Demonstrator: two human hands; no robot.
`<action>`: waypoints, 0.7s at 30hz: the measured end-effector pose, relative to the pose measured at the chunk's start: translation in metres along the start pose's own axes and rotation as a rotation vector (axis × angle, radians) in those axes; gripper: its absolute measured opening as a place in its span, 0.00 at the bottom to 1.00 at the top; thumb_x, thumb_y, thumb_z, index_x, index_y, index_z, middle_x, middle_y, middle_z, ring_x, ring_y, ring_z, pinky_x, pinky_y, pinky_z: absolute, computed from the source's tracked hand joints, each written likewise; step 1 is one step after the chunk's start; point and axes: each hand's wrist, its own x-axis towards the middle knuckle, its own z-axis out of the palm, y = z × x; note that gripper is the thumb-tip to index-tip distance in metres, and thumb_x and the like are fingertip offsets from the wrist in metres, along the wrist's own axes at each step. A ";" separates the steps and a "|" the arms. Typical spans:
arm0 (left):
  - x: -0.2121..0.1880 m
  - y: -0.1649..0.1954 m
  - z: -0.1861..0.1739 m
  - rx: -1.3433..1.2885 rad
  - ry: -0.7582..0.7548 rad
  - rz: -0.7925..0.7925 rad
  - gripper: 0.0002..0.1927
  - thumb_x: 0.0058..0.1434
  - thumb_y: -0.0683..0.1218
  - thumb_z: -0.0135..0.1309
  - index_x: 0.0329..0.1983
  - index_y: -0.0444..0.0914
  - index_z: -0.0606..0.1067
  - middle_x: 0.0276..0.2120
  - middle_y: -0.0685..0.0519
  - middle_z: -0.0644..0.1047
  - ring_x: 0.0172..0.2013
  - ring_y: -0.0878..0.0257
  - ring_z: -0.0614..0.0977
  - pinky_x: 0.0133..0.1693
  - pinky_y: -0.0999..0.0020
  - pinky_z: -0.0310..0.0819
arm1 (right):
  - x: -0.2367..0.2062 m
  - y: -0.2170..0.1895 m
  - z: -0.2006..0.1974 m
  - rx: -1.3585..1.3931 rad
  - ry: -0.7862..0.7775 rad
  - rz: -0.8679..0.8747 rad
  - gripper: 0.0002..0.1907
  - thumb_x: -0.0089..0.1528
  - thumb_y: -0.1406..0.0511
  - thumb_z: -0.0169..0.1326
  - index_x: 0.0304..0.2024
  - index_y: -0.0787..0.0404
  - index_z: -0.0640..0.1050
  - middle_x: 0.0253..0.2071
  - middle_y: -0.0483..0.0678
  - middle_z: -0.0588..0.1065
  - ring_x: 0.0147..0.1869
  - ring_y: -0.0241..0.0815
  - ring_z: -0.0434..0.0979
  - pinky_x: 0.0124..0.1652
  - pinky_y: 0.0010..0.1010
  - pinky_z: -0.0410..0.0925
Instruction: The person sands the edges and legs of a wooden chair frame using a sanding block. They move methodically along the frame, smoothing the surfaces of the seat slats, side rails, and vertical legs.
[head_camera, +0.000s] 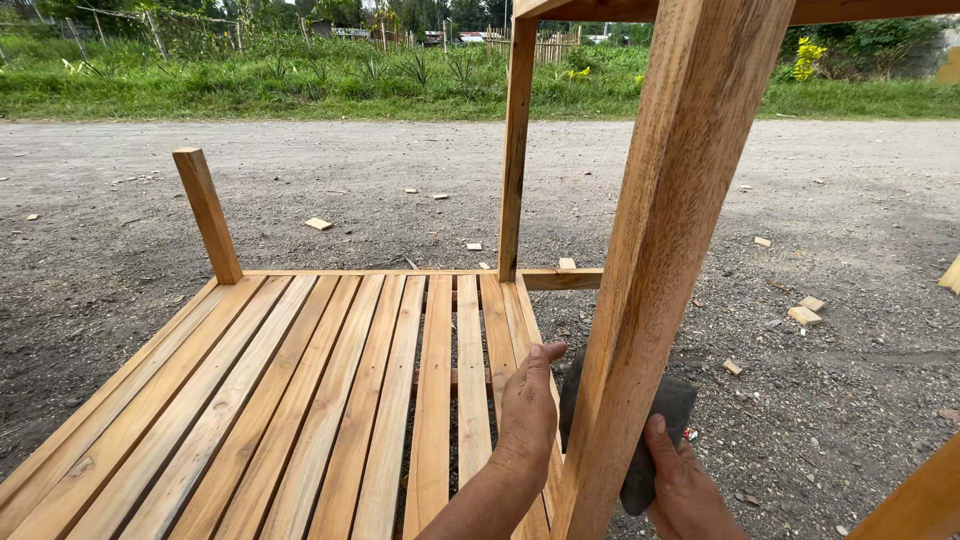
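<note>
Head view, left hand (528, 405) on slats (330, 400), right hand (685, 485) half-hidden behind post (660, 260)

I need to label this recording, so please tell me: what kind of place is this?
Probably an outdoor woodworking spot: a slatted wooden frame lies on gravel ground, wood offcuts are scattered around, and grass grows behind.

An outdoor woodworking yard: gravel ground (300, 190) strewn with wood offcuts (805, 315), grass verge (250, 85) beyond.
</note>
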 end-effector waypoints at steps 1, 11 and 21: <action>-0.001 0.001 0.000 0.024 -0.021 -0.019 0.35 0.70 0.66 0.26 0.61 0.44 0.75 0.65 0.50 0.73 0.72 0.57 0.64 0.71 0.58 0.50 | -0.006 -0.009 0.008 0.001 -0.012 -0.006 0.26 0.67 0.54 0.46 0.60 0.66 0.71 0.52 0.60 0.77 0.58 0.49 0.79 0.55 0.41 0.75; -0.005 0.006 -0.008 0.038 -0.069 -0.176 0.37 0.67 0.69 0.24 0.68 0.49 0.70 0.71 0.52 0.64 0.75 0.57 0.55 0.73 0.52 0.46 | -0.045 -0.053 0.060 -0.070 0.063 0.156 0.22 0.68 0.58 0.46 0.57 0.68 0.71 0.52 0.65 0.80 0.57 0.51 0.82 0.53 0.44 0.74; -0.005 0.005 -0.002 0.044 0.031 -0.208 0.27 0.70 0.60 0.36 0.70 0.50 0.66 0.67 0.52 0.70 0.69 0.59 0.67 0.69 0.61 0.59 | -0.034 -0.041 0.056 -0.111 -0.088 0.006 0.23 0.68 0.56 0.47 0.57 0.68 0.74 0.48 0.57 0.81 0.50 0.48 0.82 0.49 0.46 0.76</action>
